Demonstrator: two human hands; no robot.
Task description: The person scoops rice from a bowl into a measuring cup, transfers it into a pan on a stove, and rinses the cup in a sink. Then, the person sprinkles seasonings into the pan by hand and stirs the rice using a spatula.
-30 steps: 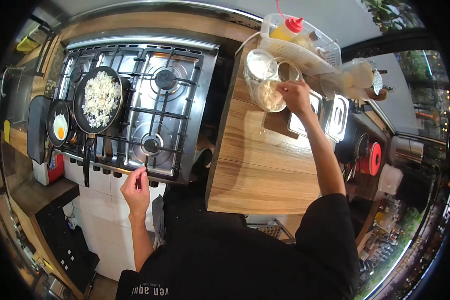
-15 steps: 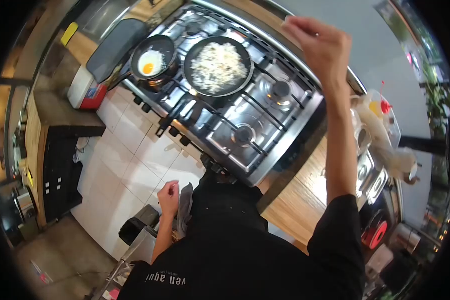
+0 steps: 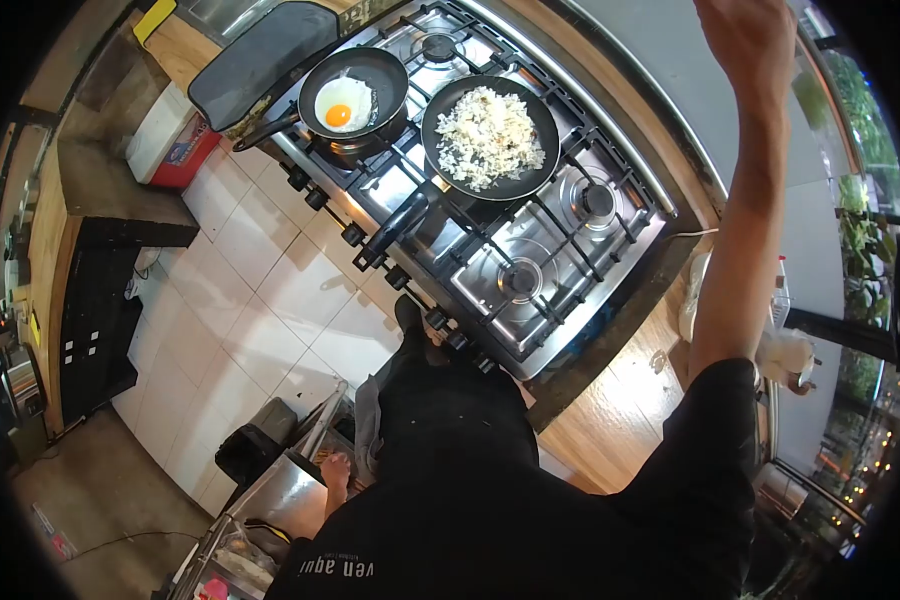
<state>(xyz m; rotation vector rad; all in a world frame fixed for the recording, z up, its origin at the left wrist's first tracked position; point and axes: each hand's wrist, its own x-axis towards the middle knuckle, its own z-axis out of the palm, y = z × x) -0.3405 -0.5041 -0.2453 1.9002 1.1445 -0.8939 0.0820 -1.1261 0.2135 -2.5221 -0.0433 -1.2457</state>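
Note:
My right hand (image 3: 752, 45) is raised at the top right, beyond the stove's far corner. The frame edge cuts off its fingers, so whether it holds anything is hidden. My left hand (image 3: 337, 472) hangs low by my hip, beside a metal drawer unit, its fingers seemingly curled and nothing visible in them. On the gas stove (image 3: 610, 285) sits a large black frying pan (image 3: 515, 190) with chopped white and yellowish food (image 3: 490, 138) spread in it. To its left, a smaller frying pan (image 3: 385, 75) holds a fried egg (image 3: 339, 113) with a whole yolk.
A dark grey flat panel (image 3: 260, 65) stands left of the stove, near a red and white box (image 3: 175, 140). A wooden counter (image 3: 610, 420) adjoins the stove's right side. The large pan's handle (image 3: 390, 230) reaches over the front knobs. A black bin (image 3: 255, 450) is at lower left.
My right hand has moved up and right, its fingers leaving the frame. My left hand has dropped toward my hip. The view has shifted, and both pans appear farther right.

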